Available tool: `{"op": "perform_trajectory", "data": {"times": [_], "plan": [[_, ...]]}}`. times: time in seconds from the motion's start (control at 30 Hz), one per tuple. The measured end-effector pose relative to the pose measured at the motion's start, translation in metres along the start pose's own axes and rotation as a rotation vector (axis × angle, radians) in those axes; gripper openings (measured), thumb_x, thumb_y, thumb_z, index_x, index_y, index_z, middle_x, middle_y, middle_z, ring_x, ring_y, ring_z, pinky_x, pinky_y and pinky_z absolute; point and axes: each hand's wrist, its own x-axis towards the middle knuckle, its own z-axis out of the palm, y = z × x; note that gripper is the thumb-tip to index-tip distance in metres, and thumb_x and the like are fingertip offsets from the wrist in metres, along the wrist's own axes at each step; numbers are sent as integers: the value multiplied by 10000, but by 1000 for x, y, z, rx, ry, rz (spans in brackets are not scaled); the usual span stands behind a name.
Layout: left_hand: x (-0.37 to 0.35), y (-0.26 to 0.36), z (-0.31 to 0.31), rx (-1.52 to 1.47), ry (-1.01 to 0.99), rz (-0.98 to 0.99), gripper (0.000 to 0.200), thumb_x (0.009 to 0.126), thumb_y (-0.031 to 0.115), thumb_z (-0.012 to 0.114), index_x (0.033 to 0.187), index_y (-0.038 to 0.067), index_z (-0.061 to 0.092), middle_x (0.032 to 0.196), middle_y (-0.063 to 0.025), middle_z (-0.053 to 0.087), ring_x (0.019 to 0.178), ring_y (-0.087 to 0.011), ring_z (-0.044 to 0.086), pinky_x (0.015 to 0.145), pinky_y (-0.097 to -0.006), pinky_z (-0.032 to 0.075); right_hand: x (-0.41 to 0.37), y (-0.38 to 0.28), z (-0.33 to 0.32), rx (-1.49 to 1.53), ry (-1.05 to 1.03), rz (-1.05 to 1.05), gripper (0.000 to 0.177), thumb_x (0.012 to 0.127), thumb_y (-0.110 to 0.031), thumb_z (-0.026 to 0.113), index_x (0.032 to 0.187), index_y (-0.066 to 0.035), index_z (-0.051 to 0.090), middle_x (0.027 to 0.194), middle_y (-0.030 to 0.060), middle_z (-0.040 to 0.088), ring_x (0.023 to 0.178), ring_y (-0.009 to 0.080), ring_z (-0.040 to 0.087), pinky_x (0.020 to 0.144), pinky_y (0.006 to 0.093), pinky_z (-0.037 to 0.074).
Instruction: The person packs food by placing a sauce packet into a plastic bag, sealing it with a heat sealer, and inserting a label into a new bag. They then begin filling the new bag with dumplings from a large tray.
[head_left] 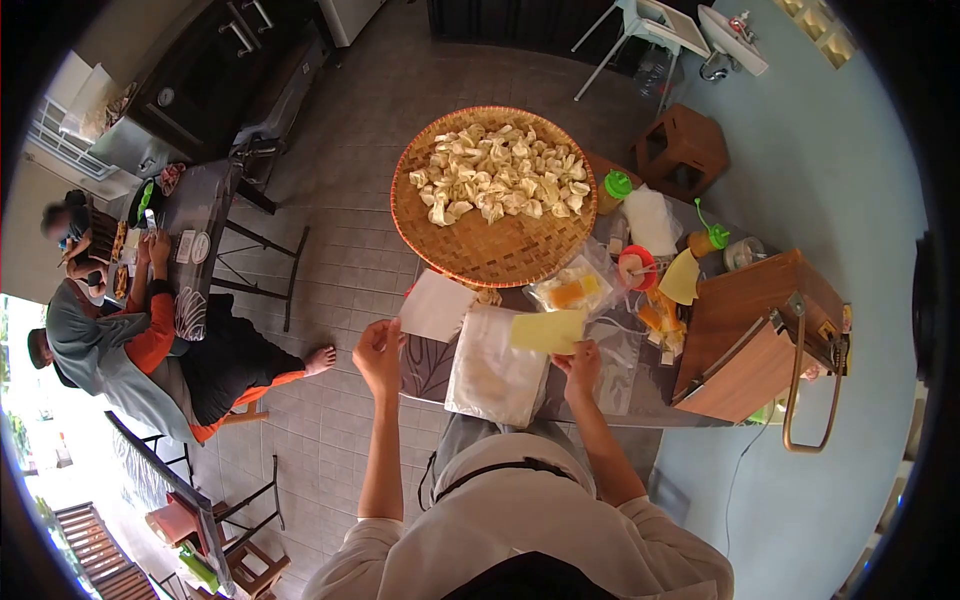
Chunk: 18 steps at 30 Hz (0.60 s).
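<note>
My left hand (378, 352) pinches the near left corner of a whitish rectangular sheet (437, 305) beside the table's left edge. A pale yellow slip of paper (546, 331) is between the fingers of my right hand (580, 368), over a stack of clear plastic bags (493, 368). The bags lie at the table's front edge, close to my body. Beyond both hands, a round woven bamboo tray (480, 250) bears a heap of pale folded pieces (505, 170), like dumplings. Part of the table is hidden under it.
Right of the tray are green-capped bottles (617, 185), a red cup (636, 268) and plastic packets (575, 290). A brown wooden box-like press with a metal handle (795, 400) stands at the table's right end. Leftward, a seated person (130, 350) works at another table.
</note>
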Motion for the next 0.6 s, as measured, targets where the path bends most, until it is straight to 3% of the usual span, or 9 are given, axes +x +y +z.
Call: {"op": "perform_trajectory", "data": {"times": [0.1, 0.27, 0.33, 0.4, 0.47, 0.53, 0.6], "plan": [[6, -6, -12, 68, 11, 36, 151, 824, 104, 586, 881, -33, 557, 756, -45, 595, 672, -89, 578, 581, -212, 506, 7, 20, 9, -120, -101, 30, 174, 813, -172, 526, 752, -37, 436, 685, 106, 572, 516, 212, 608, 463, 274, 509], [0, -8, -11, 8, -31, 91, 154, 833, 96, 571, 882, -47, 546, 768, -49, 591, 666, -102, 582, 598, -214, 506, 17, 4, 13, -25, -96, -64, 162, 811, -155, 516, 747, -38, 425, 643, 88, 551, 502, 195, 601, 437, 269, 499], [-7, -4, -5, 28, -1, 137, 154, 813, 95, 596, 829, -57, 578, 701, -64, 603, 631, -91, 581, 573, -221, 513, 28, -43, -6, -43, 22, -309, 135, 807, -126, 515, 739, -45, 431, 615, 46, 521, 491, 149, 557, 429, 255, 478], [-13, -6, 2, 36, -22, 116, 161, 813, 102, 597, 827, -57, 577, 704, -64, 603, 629, -94, 582, 577, -225, 516, 61, -87, -42, -311, 279, -842, 148, 794, -103, 545, 695, -47, 450, 594, 19, 500, 482, 119, 504, 449, 237, 392], [-24, 0, 14, 28, -68, 78, 173, 807, 112, 608, 822, -58, 576, 704, -61, 602, 622, -92, 579, 570, -216, 507, 85, -140, -73, -743, 466, -1057, 136, 794, -78, 538, 691, -26, 466, 588, 34, 464, 526, 133, 499, 480, 248, 391], [-34, 2, 22, 70, -100, 81, 175, 803, 113, 613, 817, -57, 576, 705, -57, 602, 625, -89, 578, 572, -212, 499, 119, -177, -94, -916, 368, -1325, 77, 770, -73, 537, 772, -43, 467, 755, 87, 520, 564, 243, 514, 546, 363, 448], [-43, 6, 33, 111, -122, 87, 177, 799, 115, 619, 812, -56, 576, 706, -54, 601, 629, -86, 577, 575, -207, 492, 148, -188, -106, -1086, 282, -1299, 88, 767, -102, 556, 795, -59, 483, 802, 88, 532, 616, 268, 529, 568, 381, 454]]}}
